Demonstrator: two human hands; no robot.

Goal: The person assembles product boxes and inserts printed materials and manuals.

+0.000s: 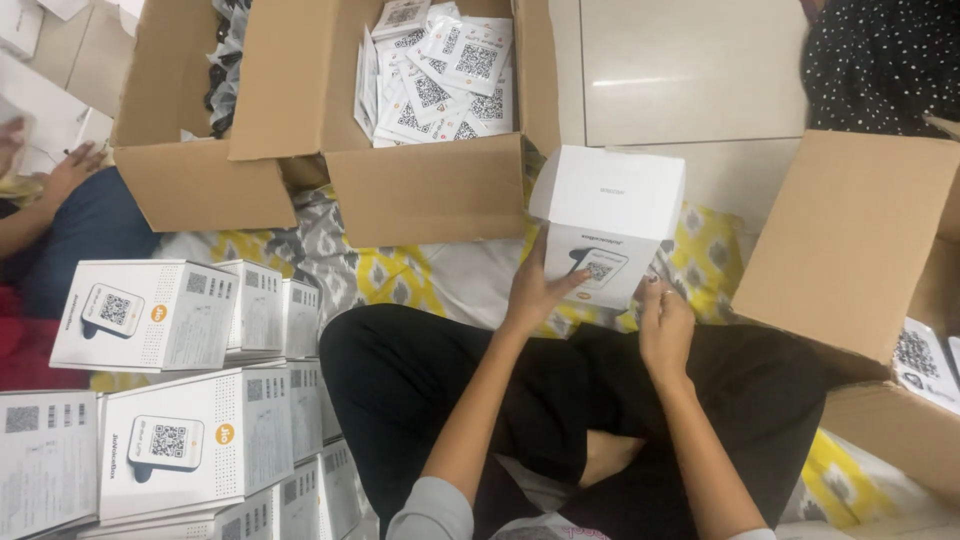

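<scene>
both hands (600,300) grip white box (610,225) | cardboard cartons (420,190) ahead | stacked boxes (170,400) left

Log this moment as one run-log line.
left hand: holds white box | right hand: at box's lower right corner | lid: open | ahead: carton of leaflets | left: stacked boxes

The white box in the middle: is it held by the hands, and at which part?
Yes. The white box is held by both hands: the left hand grips its lower front face, and the right hand touches its lower right corner.
</scene>
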